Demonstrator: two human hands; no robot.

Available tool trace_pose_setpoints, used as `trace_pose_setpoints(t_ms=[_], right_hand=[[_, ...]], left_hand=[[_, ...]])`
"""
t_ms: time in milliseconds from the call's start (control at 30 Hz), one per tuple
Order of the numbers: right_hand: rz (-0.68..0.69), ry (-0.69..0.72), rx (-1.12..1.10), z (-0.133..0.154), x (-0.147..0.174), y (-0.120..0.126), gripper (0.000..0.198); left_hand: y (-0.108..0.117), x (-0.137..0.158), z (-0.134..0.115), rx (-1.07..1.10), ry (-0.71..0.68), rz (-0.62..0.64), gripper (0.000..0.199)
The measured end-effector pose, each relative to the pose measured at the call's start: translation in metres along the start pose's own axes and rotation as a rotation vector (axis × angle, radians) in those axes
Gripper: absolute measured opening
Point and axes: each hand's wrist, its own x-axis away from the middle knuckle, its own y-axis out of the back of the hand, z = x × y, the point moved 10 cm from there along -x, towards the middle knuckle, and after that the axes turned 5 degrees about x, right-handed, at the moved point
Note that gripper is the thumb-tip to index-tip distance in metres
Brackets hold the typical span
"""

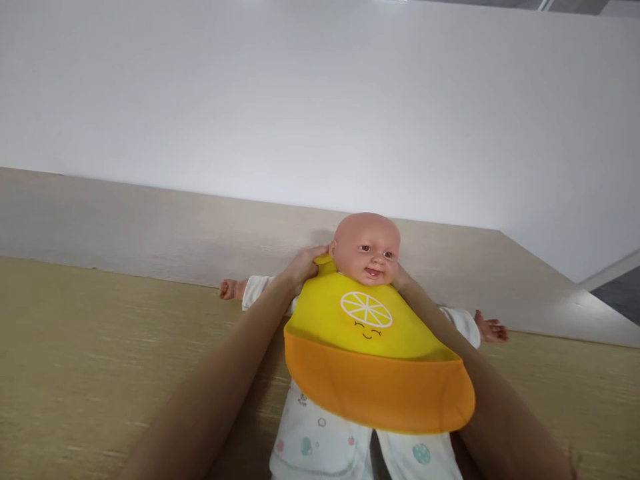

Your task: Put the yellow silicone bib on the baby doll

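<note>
A baby doll (367, 247) in a white patterned outfit (320, 433) lies face up, arms spread to both sides. Over its chest is a yellow bib (320, 307) with an orange catch pocket (375, 387), a citrus slice and a smiling face printed on it. At the doll's neck, my left hand (304, 263) is closed on the bib's neck strap, its fingertips reaching behind the head. My right hand (403, 279) reaches behind the neck from the other side. The doll's head hides its fingers.
Under the doll is a yellowish wooden surface (100, 333), with a paler grey strip (150, 227) beyond it. A white wall or panel (300, 100) rises behind. A darker floor area (620, 290) shows at the right edge.
</note>
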Motion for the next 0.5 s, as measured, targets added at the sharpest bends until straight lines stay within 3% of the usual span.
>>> trace_pose_setpoints(t_ms=[167,500], right_hand=[[-0.025,-0.047,-0.021,0.000,0.000,0.005,0.043],[0.009,-0.066,-0.082,0.008,0.001,-0.004,0.036]], left_hand=[[0.000,-0.002,-0.011,-0.197,-0.033,0.015,0.017],[-0.005,0.015,-0.012,-0.252,0.123,0.023,0.014]])
